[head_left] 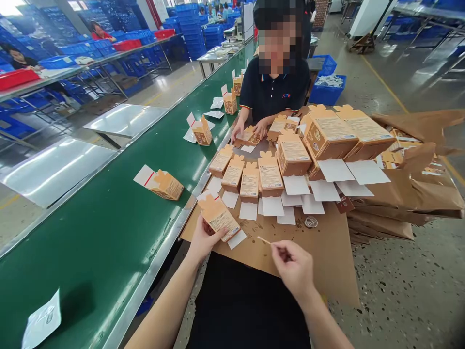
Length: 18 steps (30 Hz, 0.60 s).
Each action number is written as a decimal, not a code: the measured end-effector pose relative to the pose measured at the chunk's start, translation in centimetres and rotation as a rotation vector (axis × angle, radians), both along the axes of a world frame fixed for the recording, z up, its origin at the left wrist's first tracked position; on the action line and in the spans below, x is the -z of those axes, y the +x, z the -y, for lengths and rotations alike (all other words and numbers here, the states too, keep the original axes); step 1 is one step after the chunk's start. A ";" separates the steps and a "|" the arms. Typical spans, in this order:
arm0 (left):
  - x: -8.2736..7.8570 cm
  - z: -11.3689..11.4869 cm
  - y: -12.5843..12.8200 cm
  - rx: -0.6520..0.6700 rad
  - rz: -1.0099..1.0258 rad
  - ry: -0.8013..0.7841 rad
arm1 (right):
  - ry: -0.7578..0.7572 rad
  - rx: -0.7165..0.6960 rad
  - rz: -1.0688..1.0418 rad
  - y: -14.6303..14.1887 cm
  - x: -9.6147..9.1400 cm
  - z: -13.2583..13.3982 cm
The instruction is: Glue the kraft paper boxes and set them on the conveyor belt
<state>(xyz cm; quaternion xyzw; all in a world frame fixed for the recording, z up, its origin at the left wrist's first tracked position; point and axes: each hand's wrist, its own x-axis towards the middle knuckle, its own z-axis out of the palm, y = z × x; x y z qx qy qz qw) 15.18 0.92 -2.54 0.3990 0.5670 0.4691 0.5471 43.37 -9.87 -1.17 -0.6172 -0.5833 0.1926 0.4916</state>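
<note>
My left hand [207, 237] grips a small orange-brown carton [219, 216] with printed sides; its white flaps stick out at both ends. Between the thumb and fingers of my right hand [295, 265] is a thin pale stick [264, 240], perhaps a cotton swab, pointing left toward the carton. The two hands are apart, both above a brown cardboard sheet [319, 247]. Past them stand several like cartons [250, 182] in a row, white flaps toward me. A small clear round dish [311, 222] lies on the cardboard, up and right of my right hand.
A green conveyor belt [109, 232] runs along my left, carrying upright cartons [169, 185] and silver pouches [43, 320]. Across the table a co-worker [274, 92] handles a carton. Stacked cartons [330, 131] rise at the right, beside brown paper bundles [410, 194] on the floor.
</note>
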 end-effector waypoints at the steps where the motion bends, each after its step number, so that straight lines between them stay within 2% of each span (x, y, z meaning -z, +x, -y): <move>1: -0.3 0.2 0.0 0.013 -0.011 0.002 | 0.004 -0.052 -0.019 -1.8 0.4 -0.3; 4: -1.4 0.7 0.0 0.058 -0.042 0.003 | 0.007 -0.162 -0.040 -5.5 1.5 -1.4; 7: -1.9 1.0 0.0 0.075 -0.043 0.002 | -0.012 -0.192 -0.036 -6.4 2.0 -2.0; 13: -1.3 1.5 0.5 0.089 -0.073 0.037 | -0.045 -0.134 -0.023 -4.7 1.6 -1.9; 18: -0.8 3.4 1.6 0.068 -0.235 0.114 | -0.054 -0.035 -0.065 -2.7 0.9 0.0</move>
